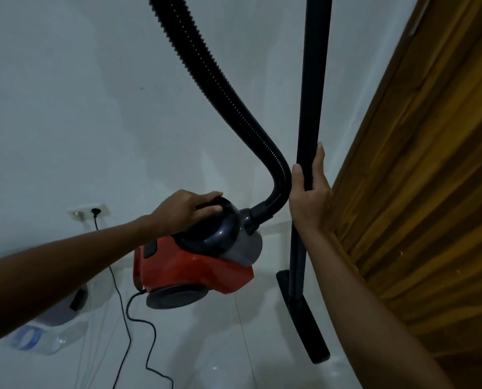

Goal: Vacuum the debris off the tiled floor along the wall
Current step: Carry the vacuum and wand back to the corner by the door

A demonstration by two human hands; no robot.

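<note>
A red and grey canister vacuum (194, 265) hangs lifted above the white tiled floor (220, 346). My left hand (186, 209) is shut on its dark top handle. A black ribbed hose (220, 88) curves up from the canister's front and out of the top of the frame. My right hand (308, 192) grips the upright black wand (314, 80). The wand's flat floor nozzle (304, 318) rests on the tiles at its lower end. No debris is discernible on the floor.
A white wall (79, 108) stands behind. On it, a socket (89, 213) holds a black plug, and the cord (133, 318) trails across the tiles. A wooden door (430, 192) fills the right side. A clear water bottle (46, 335) lies at the lower left.
</note>
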